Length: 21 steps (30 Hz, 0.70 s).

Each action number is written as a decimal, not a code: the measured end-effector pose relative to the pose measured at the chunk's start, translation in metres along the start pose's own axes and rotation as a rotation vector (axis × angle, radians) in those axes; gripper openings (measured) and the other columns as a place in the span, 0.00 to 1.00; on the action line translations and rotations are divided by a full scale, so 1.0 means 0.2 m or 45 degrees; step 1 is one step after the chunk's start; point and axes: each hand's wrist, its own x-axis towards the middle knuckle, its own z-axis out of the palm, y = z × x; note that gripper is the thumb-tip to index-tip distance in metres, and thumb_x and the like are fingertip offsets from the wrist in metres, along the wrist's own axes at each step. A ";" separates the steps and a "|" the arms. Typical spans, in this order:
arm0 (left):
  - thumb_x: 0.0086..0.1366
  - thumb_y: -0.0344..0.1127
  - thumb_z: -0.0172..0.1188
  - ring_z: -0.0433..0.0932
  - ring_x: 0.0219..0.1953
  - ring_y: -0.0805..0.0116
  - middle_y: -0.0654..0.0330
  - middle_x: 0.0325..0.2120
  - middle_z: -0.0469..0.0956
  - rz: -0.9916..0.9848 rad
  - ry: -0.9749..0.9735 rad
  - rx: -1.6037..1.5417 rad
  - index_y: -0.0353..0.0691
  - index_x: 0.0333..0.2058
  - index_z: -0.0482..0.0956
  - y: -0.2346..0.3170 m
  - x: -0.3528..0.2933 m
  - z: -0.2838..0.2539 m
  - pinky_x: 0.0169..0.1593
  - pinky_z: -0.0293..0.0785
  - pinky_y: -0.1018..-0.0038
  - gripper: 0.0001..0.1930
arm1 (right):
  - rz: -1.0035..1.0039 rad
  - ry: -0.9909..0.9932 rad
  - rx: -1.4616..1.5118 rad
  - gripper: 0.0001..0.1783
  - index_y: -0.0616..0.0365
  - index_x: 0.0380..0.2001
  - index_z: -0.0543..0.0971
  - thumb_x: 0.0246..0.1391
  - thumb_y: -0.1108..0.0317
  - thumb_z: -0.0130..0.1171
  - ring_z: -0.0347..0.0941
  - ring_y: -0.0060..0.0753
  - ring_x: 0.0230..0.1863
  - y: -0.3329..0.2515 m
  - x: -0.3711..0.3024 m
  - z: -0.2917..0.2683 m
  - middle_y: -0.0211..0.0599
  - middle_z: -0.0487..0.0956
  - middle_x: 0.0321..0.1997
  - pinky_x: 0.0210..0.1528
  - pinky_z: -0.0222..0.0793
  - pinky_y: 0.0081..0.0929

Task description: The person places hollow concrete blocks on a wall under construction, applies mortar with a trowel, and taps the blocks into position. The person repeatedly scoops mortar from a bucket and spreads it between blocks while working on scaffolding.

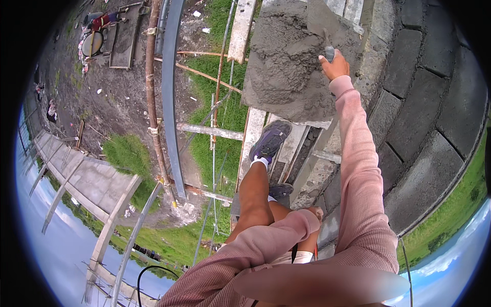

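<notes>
My right hand is closed around the handle of a trowel, arm stretched far forward. The trowel's blade, coated in grey, lies over the right part of a wide heap of wet mortar. My left hand is bent in close to my body, by my thigh and below the sleeve cuff. Most of its fingers are hidden, and I cannot make out anything in it. My shoes stand on scaffold planks just nearer than the mortar.
A grey concrete block wall runs along the right. On the left, a bamboo pole, a grey metal beam and thin scaffold rods border the planks. Grass and soil lie well below, with a mixing trough and a drum at far left.
</notes>
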 end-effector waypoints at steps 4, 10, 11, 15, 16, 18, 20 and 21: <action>0.57 0.35 0.58 0.79 0.30 0.61 0.56 0.28 0.81 0.167 -0.008 0.093 0.37 0.40 0.79 -0.15 0.05 0.03 0.37 0.72 0.64 0.13 | -0.197 0.119 -0.614 0.24 0.39 0.57 0.70 0.55 0.58 0.55 0.78 0.49 0.45 -0.12 0.61 -0.15 0.44 0.81 0.44 0.46 0.74 0.43; 0.58 0.34 0.57 0.79 0.31 0.62 0.56 0.30 0.81 0.174 0.037 0.186 0.36 0.41 0.79 -0.33 0.16 0.07 0.37 0.72 0.65 0.13 | -0.635 0.254 -0.912 0.11 0.49 0.41 0.78 0.55 0.68 0.52 0.81 0.44 0.37 -0.14 0.92 0.16 0.44 0.83 0.34 0.36 0.77 0.40; 0.58 0.34 0.57 0.79 0.31 0.62 0.56 0.30 0.81 0.168 0.036 0.188 0.36 0.41 0.78 -0.34 0.17 0.07 0.37 0.72 0.66 0.13 | -0.707 0.227 -1.013 0.14 0.49 0.46 0.75 0.55 0.69 0.52 0.81 0.45 0.37 -0.10 0.90 0.17 0.43 0.82 0.34 0.36 0.77 0.39; 0.58 0.34 0.57 0.79 0.32 0.63 0.55 0.31 0.80 0.176 0.034 0.192 0.36 0.42 0.78 -0.32 0.20 0.08 0.37 0.72 0.66 0.14 | -0.861 -0.114 -1.387 0.23 0.50 0.53 0.70 0.52 0.77 0.54 0.80 0.45 0.33 0.05 0.78 -0.02 0.44 0.81 0.31 0.34 0.76 0.35; 0.58 0.34 0.57 0.79 0.32 0.63 0.55 0.31 0.80 0.188 0.029 0.192 0.36 0.42 0.78 -0.31 0.22 0.09 0.37 0.72 0.66 0.14 | -0.839 -0.220 -1.345 0.23 0.51 0.52 0.70 0.51 0.77 0.55 0.79 0.46 0.33 0.08 0.71 -0.09 0.44 0.81 0.31 0.34 0.76 0.37; 0.59 0.34 0.56 0.79 0.32 0.63 0.55 0.32 0.80 0.204 0.022 0.182 0.36 0.42 0.78 -0.30 0.26 0.09 0.37 0.72 0.67 0.14 | -0.818 -0.323 -1.322 0.21 0.51 0.51 0.71 0.51 0.75 0.55 0.79 0.48 0.33 0.15 0.56 -0.23 0.44 0.80 0.30 0.35 0.75 0.41; 0.59 0.33 0.56 0.79 0.32 0.64 0.55 0.32 0.80 0.215 0.013 0.176 0.35 0.43 0.78 -0.29 0.30 0.10 0.37 0.72 0.67 0.14 | -0.835 -0.295 -1.295 0.18 0.48 0.49 0.72 0.54 0.72 0.55 0.79 0.49 0.34 0.19 0.51 -0.36 0.44 0.79 0.30 0.37 0.75 0.43; 0.59 0.33 0.56 0.79 0.33 0.64 0.55 0.33 0.80 0.218 0.012 0.176 0.35 0.43 0.77 -0.29 0.31 0.10 0.37 0.72 0.67 0.14 | -0.853 -0.257 -1.254 0.18 0.46 0.49 0.72 0.55 0.70 0.56 0.78 0.49 0.34 0.21 0.50 -0.43 0.44 0.79 0.30 0.37 0.75 0.44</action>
